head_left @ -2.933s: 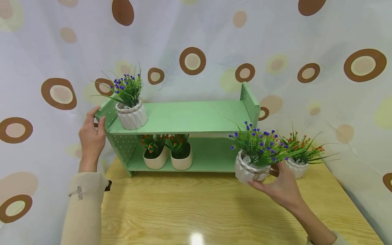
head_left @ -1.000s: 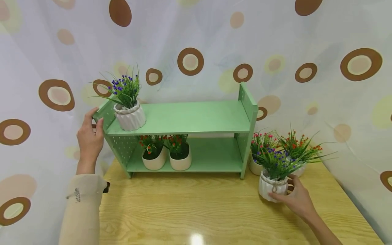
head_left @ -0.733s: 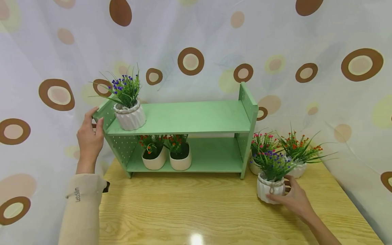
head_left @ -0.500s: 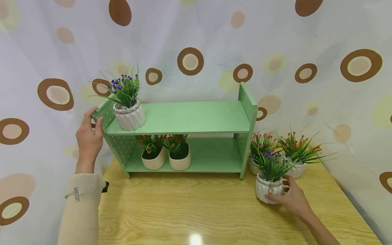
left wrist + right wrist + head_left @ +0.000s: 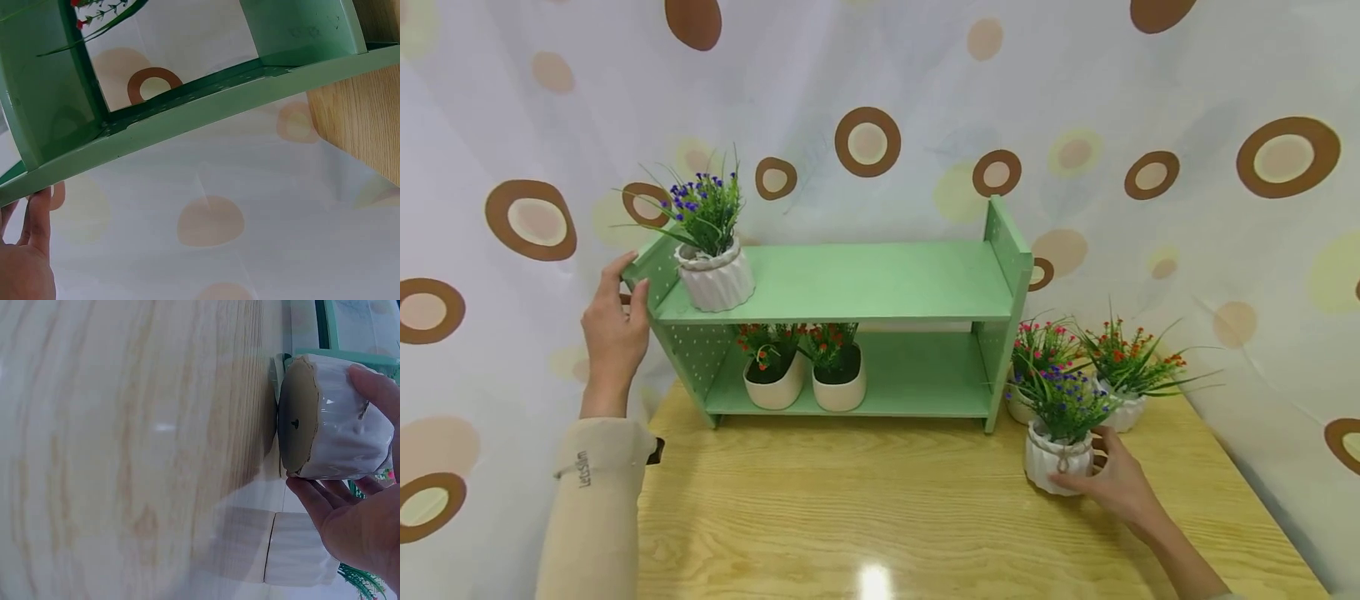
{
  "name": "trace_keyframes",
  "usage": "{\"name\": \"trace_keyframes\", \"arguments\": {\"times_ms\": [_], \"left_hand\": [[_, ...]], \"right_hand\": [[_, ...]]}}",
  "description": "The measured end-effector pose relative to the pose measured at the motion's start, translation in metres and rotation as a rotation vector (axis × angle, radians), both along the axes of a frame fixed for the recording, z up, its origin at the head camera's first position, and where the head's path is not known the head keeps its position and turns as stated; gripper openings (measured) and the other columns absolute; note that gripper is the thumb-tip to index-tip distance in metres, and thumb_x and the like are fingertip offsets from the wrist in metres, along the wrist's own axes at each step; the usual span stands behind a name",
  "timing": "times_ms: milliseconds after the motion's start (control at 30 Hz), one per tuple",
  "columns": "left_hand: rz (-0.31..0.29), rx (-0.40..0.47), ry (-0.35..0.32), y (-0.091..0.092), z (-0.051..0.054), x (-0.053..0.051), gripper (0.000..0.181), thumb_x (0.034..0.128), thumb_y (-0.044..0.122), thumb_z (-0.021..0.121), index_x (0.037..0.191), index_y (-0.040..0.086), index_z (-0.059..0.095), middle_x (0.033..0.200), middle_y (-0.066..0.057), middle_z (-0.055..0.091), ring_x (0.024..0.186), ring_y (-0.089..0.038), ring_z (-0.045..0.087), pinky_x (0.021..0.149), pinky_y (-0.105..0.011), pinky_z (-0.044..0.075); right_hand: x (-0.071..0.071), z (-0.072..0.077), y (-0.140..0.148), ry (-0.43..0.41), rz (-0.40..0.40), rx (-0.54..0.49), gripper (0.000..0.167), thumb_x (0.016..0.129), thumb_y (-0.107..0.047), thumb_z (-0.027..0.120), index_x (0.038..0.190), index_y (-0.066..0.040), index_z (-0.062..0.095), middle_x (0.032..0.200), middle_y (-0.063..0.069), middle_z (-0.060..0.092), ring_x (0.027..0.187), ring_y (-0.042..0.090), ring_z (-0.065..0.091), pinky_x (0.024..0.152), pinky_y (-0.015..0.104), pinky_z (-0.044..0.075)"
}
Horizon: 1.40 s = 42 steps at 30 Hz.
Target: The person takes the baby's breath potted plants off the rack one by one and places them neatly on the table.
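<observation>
My right hand (image 5: 1116, 483) grips a white fluted flower pot (image 5: 1058, 462) with purple flowers and a twine bow, thumb at its front and fingers behind. In the right wrist view the beige underside of this pot (image 5: 299, 419) shows, raised off the table. My left hand (image 5: 616, 329) holds the upper left side panel of a green two-tier shelf (image 5: 850, 283), thumb and fingers about its front edge. Only some fingers (image 5: 40, 222) touching the panel show in the left wrist view. Another white pot with purple flowers (image 5: 718, 279) stands at the upper tier's left end.
On the lower tier, two cream pots (image 5: 773, 385) with red flowers stand at the left. Right of the shelf are a pot with pink flowers (image 5: 1021, 407), partly hidden, and a white pot with orange-red flowers (image 5: 1126, 408). A patterned curtain (image 5: 880, 67) hangs behind the wooden table (image 5: 820, 500).
My right hand has carried the purple-flowered pot rightward and nearer from the shelf's right end, then slightly back left. The pink-flowered pot has come into view. My left hand stays on the shelf.
</observation>
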<state>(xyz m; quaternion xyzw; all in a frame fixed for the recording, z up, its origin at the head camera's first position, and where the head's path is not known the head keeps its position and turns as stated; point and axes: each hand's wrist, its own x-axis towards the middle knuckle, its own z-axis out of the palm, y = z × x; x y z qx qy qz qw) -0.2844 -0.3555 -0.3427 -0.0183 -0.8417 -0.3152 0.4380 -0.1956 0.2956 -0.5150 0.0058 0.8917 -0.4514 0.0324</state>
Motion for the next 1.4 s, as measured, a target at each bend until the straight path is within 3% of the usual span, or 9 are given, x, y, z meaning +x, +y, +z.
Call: {"name": "trace_keyframes", "arguments": {"times_ms": [167,333,433,833,1033,1067,1133,1267,1400], "left_hand": [[0.000,-0.009,0.011,0.000,0.006,0.000,0.042,0.1090,0.025,0.053,0.150,0.016,0.052,0.132,-0.028,0.065,0.091,-0.049,0.066,0.077,-0.058,0.047],[0.002,-0.015,0.001,0.000,0.009,-0.001,0.042,0.1091,0.026,0.053,0.151,0.019,0.052,0.133,-0.026,0.065,0.091,-0.047,0.067,0.075,-0.050,0.045],[0.009,-0.008,-0.008,-0.001,0.009,0.000,0.042,0.1090,0.027,0.053,0.151,0.020,0.052,0.133,-0.025,0.066,0.091,-0.046,0.067,0.075,-0.048,0.044],[0.021,-0.005,-0.008,0.000,0.005,0.004,0.042,0.1090,0.026,0.053,0.150,0.017,0.052,0.131,-0.028,0.066,0.092,-0.049,0.066,0.078,-0.058,0.047],[0.024,0.004,-0.004,0.001,0.004,0.005,0.041,0.1090,0.025,0.053,0.149,0.017,0.053,0.131,-0.028,0.066,0.091,-0.048,0.067,0.078,-0.057,0.047],[0.024,0.005,-0.005,0.002,0.004,0.005,0.041,0.1089,0.025,0.053,0.149,0.017,0.053,0.132,-0.028,0.066,0.091,-0.048,0.067,0.078,-0.057,0.047],[0.024,0.004,-0.008,0.002,0.004,0.005,0.041,0.1089,0.025,0.053,0.149,0.017,0.053,0.132,-0.028,0.065,0.091,-0.049,0.067,0.079,-0.058,0.047],[0.026,0.004,-0.009,0.003,0.003,0.004,0.041,0.1089,0.026,0.053,0.149,0.018,0.053,0.134,-0.026,0.065,0.092,-0.049,0.067,0.079,-0.059,0.047],[0.024,0.006,-0.010,0.003,0.001,0.003,0.041,0.1089,0.027,0.053,0.149,0.018,0.053,0.133,-0.026,0.066,0.091,-0.049,0.067,0.079,-0.060,0.048]], "right_hand": [[0.001,-0.003,-0.003,0.056,0.014,-0.052,0.103,0.080,-0.024,0.092,0.153,0.008,0.027,0.144,0.038,0.048,0.126,0.052,0.056,0.079,0.022,0.054],[0.001,-0.004,-0.004,0.073,0.018,-0.056,0.105,0.077,-0.021,0.093,0.154,0.006,0.027,0.142,0.038,0.050,0.127,0.054,0.055,0.082,0.015,0.051],[0.000,-0.006,-0.003,0.088,0.027,-0.060,0.109,0.076,-0.019,0.094,0.157,0.004,0.025,0.141,0.037,0.050,0.128,0.056,0.054,0.085,0.016,0.052],[0.002,-0.010,0.004,0.132,0.066,-0.061,0.112,0.074,-0.012,0.094,0.159,0.005,0.022,0.142,0.037,0.051,0.128,0.050,0.055,0.087,0.012,0.051],[0.005,-0.013,0.008,0.123,0.096,-0.040,0.102,0.074,-0.011,0.094,0.153,0.006,0.032,0.140,0.033,0.057,0.113,0.008,0.064,0.088,0.015,0.053],[0.006,-0.014,0.009,0.112,0.100,-0.038,0.100,0.074,-0.012,0.094,0.153,0.006,0.034,0.139,0.032,0.058,0.111,0.005,0.064,0.088,0.016,0.054],[0.007,-0.015,0.009,0.093,0.114,-0.036,0.100,0.075,-0.014,0.094,0.152,0.005,0.034,0.140,0.033,0.058,0.113,0.012,0.067,0.088,0.019,0.056],[0.009,-0.015,0.008,0.073,0.135,-0.045,0.101,0.076,-0.016,0.093,0.154,0.005,0.032,0.143,0.035,0.055,0.124,0.046,0.062,0.089,0.028,0.059],[0.009,-0.015,0.008,0.074,0.146,-0.034,0.101,0.076,-0.016,0.093,0.154,0.005,0.033,0.144,0.034,0.054,0.127,0.049,0.059,0.092,0.030,0.059]]}}
